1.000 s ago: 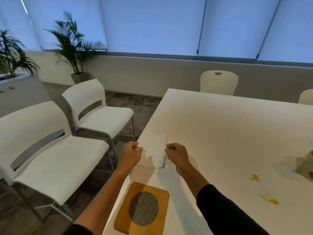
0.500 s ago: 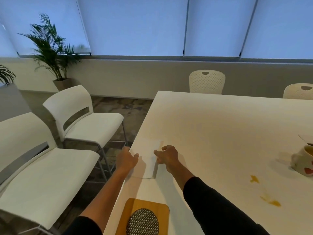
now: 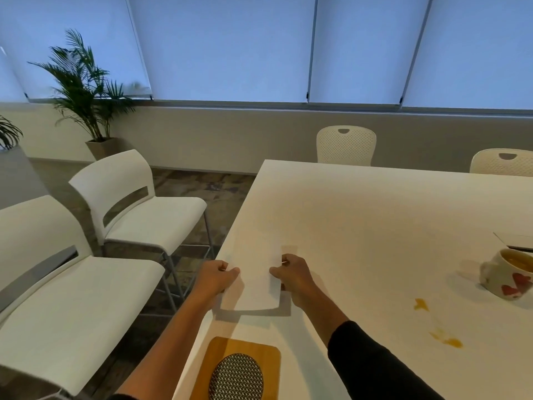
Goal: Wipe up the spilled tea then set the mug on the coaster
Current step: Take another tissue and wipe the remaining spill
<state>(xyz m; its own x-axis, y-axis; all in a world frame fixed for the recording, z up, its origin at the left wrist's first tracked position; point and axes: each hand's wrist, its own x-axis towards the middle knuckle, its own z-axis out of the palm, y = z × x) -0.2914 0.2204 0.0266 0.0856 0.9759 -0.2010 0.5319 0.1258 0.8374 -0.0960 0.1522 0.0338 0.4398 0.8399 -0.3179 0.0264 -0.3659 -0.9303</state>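
Left hand (image 3: 215, 277) pinches the left edge of a white paper napkin (image 3: 256, 280); right hand (image 3: 291, 274) pinches its right edge. The sheet is stretched between them just above the white table (image 3: 360, 215), near its left edge. Wooden coaster (image 3: 240, 370) lies on the table below the hands. Tea spill (image 3: 444, 339), two orange patches, sits right of them. Heart-patterned mug (image 3: 506, 277) with tea stands at far right, well apart from the coaster.

Chairs: four (image 3: 150, 209). Plants: two (image 3: 83, 85). Tea spills: two (image 3: 420, 304). Mug (image 3: 507, 274), coaster (image 3: 236, 370): one each.
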